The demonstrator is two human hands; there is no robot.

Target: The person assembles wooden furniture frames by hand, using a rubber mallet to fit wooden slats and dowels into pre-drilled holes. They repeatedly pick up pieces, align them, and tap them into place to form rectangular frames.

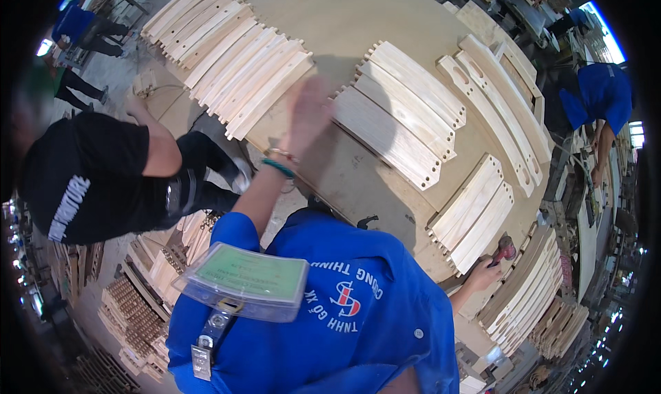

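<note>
My left hand point(310, 111) reaches over the near side of the table, blurred by motion. Its fingers look stretched out, and nothing shows in them. It is between a long row of pale slats point(237, 56) with pegged ends and a group of wide wooden boards point(399, 108) with holes at one end. At the right, my right hand point(484, 275) is closed around a red hand-held power tool point(506, 248) with a rounded head. Close to that tool lie two shorter boards point(471, 211) with pegs and holes. My right fingers are partly hidden.
Long curved rails point(492, 111) with slots lie at the table's right. More curved pieces are stacked point(527, 291) beside my right hand. A co-worker in black point(89, 177) stands close at my left; another in blue point(604, 94) works at far right. Wood stacks point(134, 318) sit lower left.
</note>
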